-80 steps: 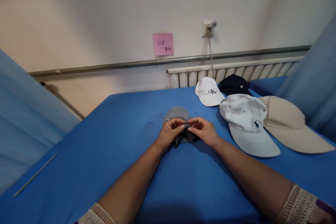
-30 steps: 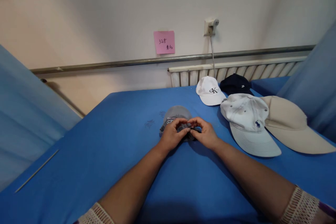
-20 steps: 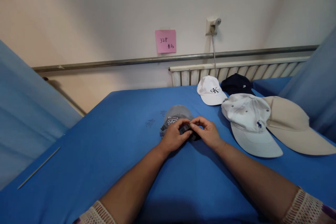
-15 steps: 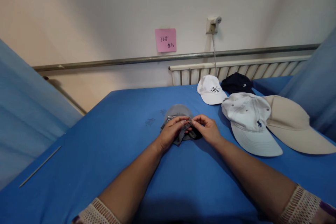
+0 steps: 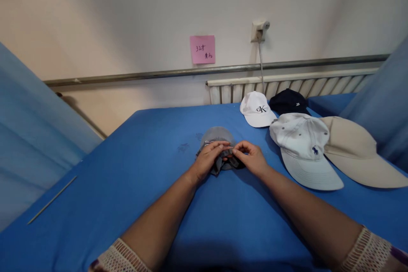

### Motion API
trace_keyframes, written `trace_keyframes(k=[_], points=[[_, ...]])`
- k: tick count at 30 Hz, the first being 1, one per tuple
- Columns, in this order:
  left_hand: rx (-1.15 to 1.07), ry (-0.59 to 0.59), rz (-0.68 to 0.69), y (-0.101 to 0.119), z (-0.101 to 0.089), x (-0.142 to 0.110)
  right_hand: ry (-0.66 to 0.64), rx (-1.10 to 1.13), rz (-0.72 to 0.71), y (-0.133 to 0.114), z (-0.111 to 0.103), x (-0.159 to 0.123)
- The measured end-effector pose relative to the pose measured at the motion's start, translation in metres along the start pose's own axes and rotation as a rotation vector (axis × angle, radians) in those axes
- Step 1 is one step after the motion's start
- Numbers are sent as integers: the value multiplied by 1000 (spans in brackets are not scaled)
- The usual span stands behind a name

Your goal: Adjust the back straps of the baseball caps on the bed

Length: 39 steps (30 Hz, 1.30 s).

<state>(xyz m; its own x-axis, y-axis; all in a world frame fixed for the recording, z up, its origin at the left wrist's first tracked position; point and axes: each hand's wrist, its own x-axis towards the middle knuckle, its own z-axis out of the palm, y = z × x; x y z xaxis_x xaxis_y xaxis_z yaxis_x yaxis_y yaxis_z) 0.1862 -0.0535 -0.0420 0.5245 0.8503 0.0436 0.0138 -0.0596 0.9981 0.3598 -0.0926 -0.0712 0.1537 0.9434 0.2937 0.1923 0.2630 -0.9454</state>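
A grey baseball cap point(image 5: 218, 132) lies on the blue sheet with its brim toward the wall and its back strap toward me. My left hand point(image 5: 208, 157) is closed on the cap's strap from the left, fingers laid over the band and partly hiding the cap. From the right, my right hand point(image 5: 250, 156) pinches the strap's end between thumb and forefinger. The two hands' fingertips almost meet over the strap. How the strap fastens is too small to make out.
To the right lie a white cap point(image 5: 257, 109), a black cap point(image 5: 288, 101), a pale grey cap point(image 5: 304, 148) and a beige cap point(image 5: 353, 144). A thin stick point(image 5: 52, 199) rests at left on the blue sheet point(image 5: 134, 153). A radiator point(image 5: 296, 81) and metal rail point(image 5: 143, 75) line the wall.
The fingers have shifted slightly at the strap, and its end now lies flatter between both hands. The cap stays in place; the camera view has moved very slightly.
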Motion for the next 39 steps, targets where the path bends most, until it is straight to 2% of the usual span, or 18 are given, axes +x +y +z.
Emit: trace_keyframes(k=[3, 8, 10, 15, 20, 25, 30, 34, 36, 39], points=[[66, -29, 62, -1, 4, 1, 21, -12, -82, 3, 1, 1], [477, 59, 248, 1, 9, -3, 31, 57, -79, 4, 3, 1], [593, 75, 303, 3, 11, -6, 12, 114, -48, 3, 3, 1], [702, 86, 374, 6, 15, -10, -50, 264, 46, -1, 1, -1], [772, 135, 401, 9, 16, -11, 13, 510, 217, -4, -4, -1], [627, 182, 350, 7, 14, -8, -35, 676, 263, -9, -8, -1], [321, 168, 210, 1, 12, -4, -65, 734, 238, -11, -8, -2], [-12, 182, 76, 3, 12, -2, -45, 568, 221, -7, -6, -1], [-120, 206, 26, 6, 12, -3, -81, 478, 195, -6, -5, 0], [-206, 232, -19, 10, 13, -4, -172, 459, 167, -6, -2, 0]])
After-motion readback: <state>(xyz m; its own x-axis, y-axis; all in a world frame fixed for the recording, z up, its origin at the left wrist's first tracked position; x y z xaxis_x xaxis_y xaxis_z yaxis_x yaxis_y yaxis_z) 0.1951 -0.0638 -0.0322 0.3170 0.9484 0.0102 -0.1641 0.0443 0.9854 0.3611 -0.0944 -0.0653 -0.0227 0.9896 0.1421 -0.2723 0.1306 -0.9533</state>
